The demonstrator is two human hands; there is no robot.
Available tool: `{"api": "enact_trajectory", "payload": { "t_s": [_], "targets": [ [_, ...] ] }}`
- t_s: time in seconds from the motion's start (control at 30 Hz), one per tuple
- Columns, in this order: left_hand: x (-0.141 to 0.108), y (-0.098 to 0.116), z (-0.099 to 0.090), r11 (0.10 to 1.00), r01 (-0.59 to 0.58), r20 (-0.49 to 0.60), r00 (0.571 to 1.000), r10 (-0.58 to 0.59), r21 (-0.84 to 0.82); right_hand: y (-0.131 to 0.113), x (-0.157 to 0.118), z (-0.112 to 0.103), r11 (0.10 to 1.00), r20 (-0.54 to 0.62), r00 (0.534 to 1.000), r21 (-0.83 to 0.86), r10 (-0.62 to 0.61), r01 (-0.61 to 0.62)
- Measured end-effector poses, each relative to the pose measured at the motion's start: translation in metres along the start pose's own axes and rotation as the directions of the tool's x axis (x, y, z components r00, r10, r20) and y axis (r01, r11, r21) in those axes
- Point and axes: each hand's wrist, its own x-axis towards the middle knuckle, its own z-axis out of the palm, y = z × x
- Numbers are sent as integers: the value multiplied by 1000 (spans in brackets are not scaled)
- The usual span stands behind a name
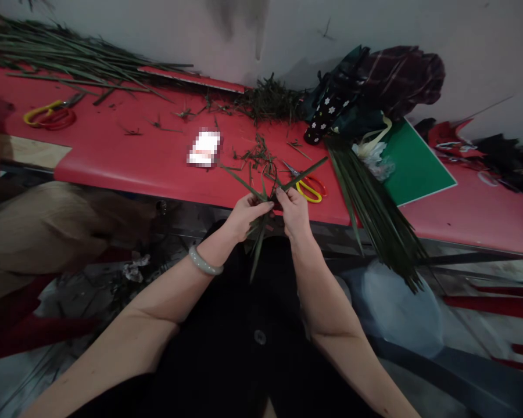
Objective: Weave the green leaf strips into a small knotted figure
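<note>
Both hands meet at the front edge of the red-covered table (165,180), pinching one piece of folded green leaf strips (258,241). My left hand (247,216) grips it from the left, thumb laid across the middle. From the other side, my right hand (293,210) pinches it between thumb and fingers. Strip ends stick out to the upper left, upper right and downward; the folded centre is partly hidden by my fingers. Scissors with yellow and red handles (310,190) lie just beyond my right hand. Small leaf scraps (259,154) are scattered behind the piece.
A bundle of long leaves (375,215) overhangs the edge at right, beside a green board (418,165). A bright blurred rectangle (204,148) lies left of centre. More scissors (50,116) and a leaf pile (70,55) are at left. Another person's clothed leg (56,226) is there too.
</note>
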Motion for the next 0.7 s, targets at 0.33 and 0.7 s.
{"api": "enact_trajectory", "payload": {
  "t_s": [0.33, 0.7],
  "targets": [
    [-1, 5, 5, 1000, -13, 0, 1000, 13, -5, -13, 0, 1, 1000, -116, 993, -7, -4, 3],
    [4, 2, -1, 999, -34, 83, 996, 35, -18, -11, -10, 11, 999, -172, 985, 39, -14, 21]
  ]
}}
